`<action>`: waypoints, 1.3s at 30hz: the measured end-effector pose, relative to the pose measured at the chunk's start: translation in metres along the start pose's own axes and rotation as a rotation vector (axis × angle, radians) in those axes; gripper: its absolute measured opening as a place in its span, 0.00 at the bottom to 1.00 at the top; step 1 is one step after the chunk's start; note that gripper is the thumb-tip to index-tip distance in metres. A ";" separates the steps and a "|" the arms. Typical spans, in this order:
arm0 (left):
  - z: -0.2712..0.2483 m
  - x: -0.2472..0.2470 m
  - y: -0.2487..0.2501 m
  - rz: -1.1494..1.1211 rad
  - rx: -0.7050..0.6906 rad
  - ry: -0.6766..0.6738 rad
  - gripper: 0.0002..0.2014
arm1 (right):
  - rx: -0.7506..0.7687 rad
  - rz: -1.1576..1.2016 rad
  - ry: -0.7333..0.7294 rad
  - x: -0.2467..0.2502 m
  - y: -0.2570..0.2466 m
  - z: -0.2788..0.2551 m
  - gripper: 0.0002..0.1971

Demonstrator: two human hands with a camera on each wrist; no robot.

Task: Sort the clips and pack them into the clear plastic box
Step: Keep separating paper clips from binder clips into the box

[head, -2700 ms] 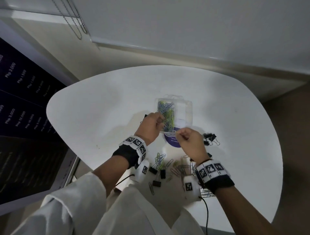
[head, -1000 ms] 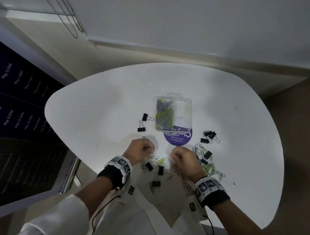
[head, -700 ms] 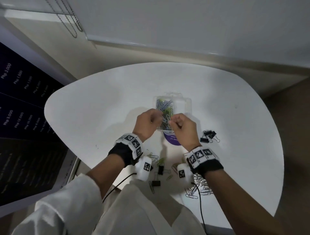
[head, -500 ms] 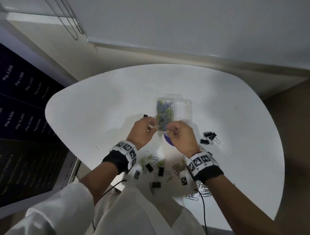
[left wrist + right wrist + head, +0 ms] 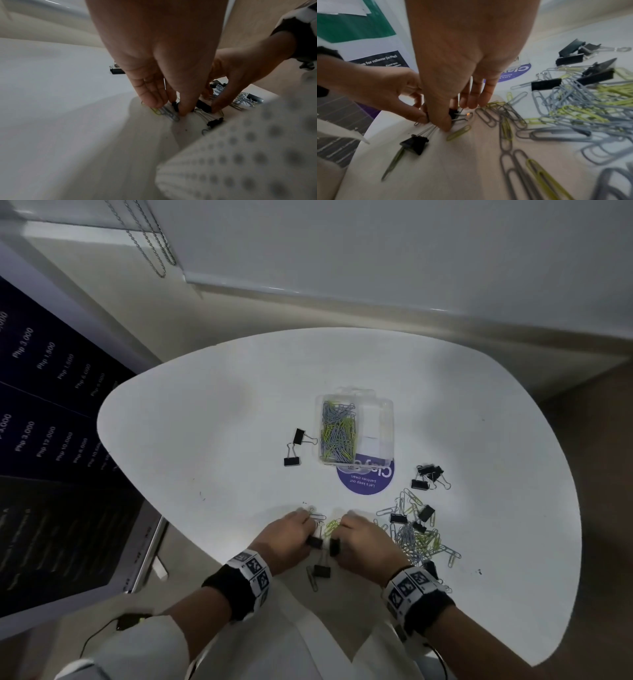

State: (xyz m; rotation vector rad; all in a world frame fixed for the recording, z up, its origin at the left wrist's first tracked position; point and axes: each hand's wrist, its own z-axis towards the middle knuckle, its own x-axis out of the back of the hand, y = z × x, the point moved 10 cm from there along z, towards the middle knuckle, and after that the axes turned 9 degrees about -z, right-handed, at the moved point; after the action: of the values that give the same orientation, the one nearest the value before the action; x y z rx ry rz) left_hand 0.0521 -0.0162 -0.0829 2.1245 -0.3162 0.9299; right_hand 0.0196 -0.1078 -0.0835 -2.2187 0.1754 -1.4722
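- Clips point(image 5: 419, 537) lie loose just right of my fingers; clear plastic box point(image 5: 356, 433) sits ahead, part filled.
- Left hand point(image 5: 289, 537) and right hand point(image 5: 364, 542) fingertips curl down, pinching paper clips off table point(image 5: 205, 422).
- Pick-up step; next I lift and carry to box.

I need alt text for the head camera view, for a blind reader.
Both hands, left hand and right hand, pick among clips at the near edge of a white table. Farther back, a clear plastic box holds paper clips.
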 end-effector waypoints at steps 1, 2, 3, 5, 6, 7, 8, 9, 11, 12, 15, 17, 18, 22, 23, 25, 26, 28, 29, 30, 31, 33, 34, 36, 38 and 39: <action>0.000 0.000 0.002 0.005 -0.014 -0.006 0.11 | -0.005 0.010 -0.014 0.001 0.001 -0.001 0.04; -0.001 0.001 0.003 0.002 -0.020 -0.010 0.11 | -0.023 0.039 -0.044 0.001 0.003 -0.002 0.06; -0.001 0.004 0.003 -0.021 -0.013 -0.007 0.11 | -0.049 0.085 -0.066 0.001 0.007 -0.004 0.08; -0.002 0.010 -0.001 -0.093 0.018 -0.004 0.11 | -0.138 0.187 -0.091 0.004 0.019 -0.011 0.12; -0.002 0.012 -0.004 -0.129 0.034 -0.014 0.12 | -0.162 0.211 -0.099 0.006 0.022 -0.014 0.14; -0.001 0.014 -0.006 -0.163 0.040 -0.022 0.12 | -0.162 0.212 -0.091 0.009 0.023 -0.016 0.15; 0.001 0.018 -0.008 -0.193 0.045 -0.027 0.11 | -0.151 0.201 -0.065 0.013 0.022 -0.016 0.14; 0.003 0.025 -0.010 -0.222 0.049 -0.017 0.10 | -0.133 0.192 -0.025 0.018 0.022 -0.016 0.13; 0.009 0.040 -0.015 -0.284 0.058 0.031 0.10 | -0.141 0.168 0.080 0.032 0.023 -0.016 0.11; 0.013 0.049 -0.018 -0.298 0.057 0.067 0.10 | -0.183 0.173 0.138 0.040 0.029 -0.016 0.10; 0.023 0.083 -0.026 -0.297 0.075 0.208 0.09 | -0.374 0.262 0.321 0.065 0.067 -0.024 0.12; 0.030 0.105 -0.035 -0.285 0.102 0.304 0.07 | -0.507 0.267 0.440 0.082 0.103 -0.031 0.11; 0.033 0.115 -0.041 -0.260 0.120 0.337 0.07 | -0.571 0.264 0.497 0.089 0.122 -0.036 0.10; 0.040 0.124 -0.065 -0.201 0.211 0.355 0.09 | -0.818 0.233 0.525 0.089 0.190 -0.056 0.13; 0.040 0.122 -0.068 -0.197 0.224 0.353 0.10 | -0.845 0.214 0.483 0.086 0.198 -0.057 0.15; 0.036 0.118 -0.069 -0.172 0.226 0.367 0.12 | -0.859 0.152 0.434 0.080 0.203 -0.056 0.16; 0.033 0.116 -0.068 -0.152 0.215 0.386 0.12 | -0.839 0.129 0.458 0.083 0.198 -0.055 0.17; 0.025 0.110 -0.062 -0.113 0.178 0.405 0.12 | -0.752 0.143 0.529 0.087 0.176 -0.052 0.18; 0.021 0.103 -0.057 -0.105 0.151 0.376 0.12 | -0.674 0.180 0.521 0.086 0.160 -0.048 0.17; 0.019 0.092 -0.053 -0.115 0.131 0.308 0.12 | -0.579 0.220 0.467 0.081 0.142 -0.040 0.15; 0.017 0.076 -0.049 -0.137 0.120 0.206 0.15 | -0.485 0.252 0.384 0.074 0.121 -0.034 0.15; 0.009 0.043 -0.044 -0.170 0.118 -0.003 0.26 | -0.340 0.264 0.191 0.052 0.091 -0.026 0.23; 0.006 0.030 -0.042 -0.163 0.110 -0.071 0.33 | -0.288 0.210 0.112 0.042 0.081 -0.025 0.31; 0.002 0.013 -0.039 -0.130 0.083 -0.137 0.40 | -0.225 0.073 -0.010 0.021 0.074 -0.026 0.42; 0.005 0.009 -0.035 -0.124 0.052 -0.122 0.38 | -0.217 0.032 -0.028 0.013 0.074 -0.026 0.42; 0.008 0.010 -0.031 -0.126 0.035 -0.106 0.36 | -0.211 0.024 -0.009 0.013 0.074 -0.025 0.37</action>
State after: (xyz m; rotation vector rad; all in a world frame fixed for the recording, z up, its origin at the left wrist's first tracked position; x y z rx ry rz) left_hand 0.0783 -0.0011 -0.0968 2.2028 -0.2181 0.7574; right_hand 0.0135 -0.1853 -0.0978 -2.3788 0.3689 -1.4899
